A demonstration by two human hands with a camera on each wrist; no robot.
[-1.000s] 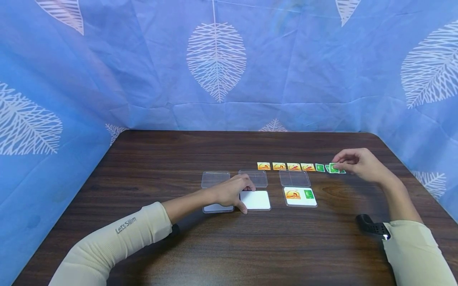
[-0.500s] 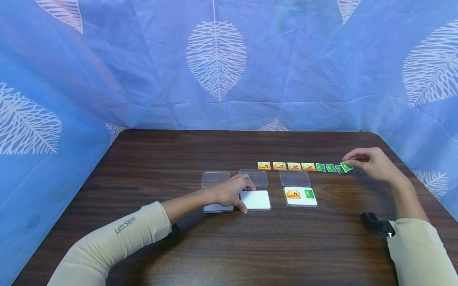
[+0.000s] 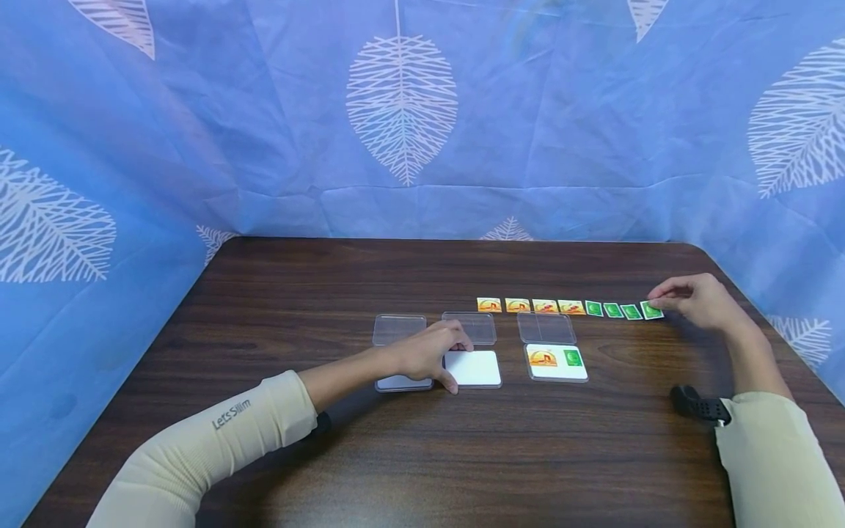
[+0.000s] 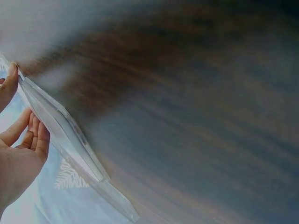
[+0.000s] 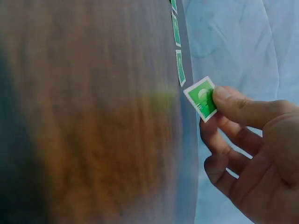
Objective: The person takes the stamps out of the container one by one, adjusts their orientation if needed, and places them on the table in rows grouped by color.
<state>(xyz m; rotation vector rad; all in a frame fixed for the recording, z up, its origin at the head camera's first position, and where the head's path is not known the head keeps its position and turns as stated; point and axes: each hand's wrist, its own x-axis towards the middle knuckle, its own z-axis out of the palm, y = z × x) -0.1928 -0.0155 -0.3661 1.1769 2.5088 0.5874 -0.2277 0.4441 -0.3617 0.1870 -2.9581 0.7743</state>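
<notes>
My right hand (image 3: 698, 301) pinches a green stamp (image 5: 202, 99) with a white border between thumb and fingertips, at the right end of a row of stamps. Several green stamps (image 3: 612, 311) lie there beside several orange ones (image 3: 518, 305). My left hand (image 3: 425, 353) spans the left side of the middle clear plastic case (image 3: 472, 369), thumb at its near edge and fingers at its hinge side. A white card fills that case. The left case (image 3: 400, 331) is partly hidden under the hand. In the right-hand case (image 3: 557, 375), one orange and one green stamp lie on white card.
All the cases have their clear lids (image 3: 546, 328) folded back on the dark wooden table (image 3: 502, 462). A blue cloth (image 3: 277, 110) with white leaf prints hangs behind the table and along its sides. The right wrist wears a black strap (image 3: 700, 408).
My right hand has moved right with the green stamp, from over the other green stamps to the row's end, uncovering them. The left hand has stayed on the middle case.
</notes>
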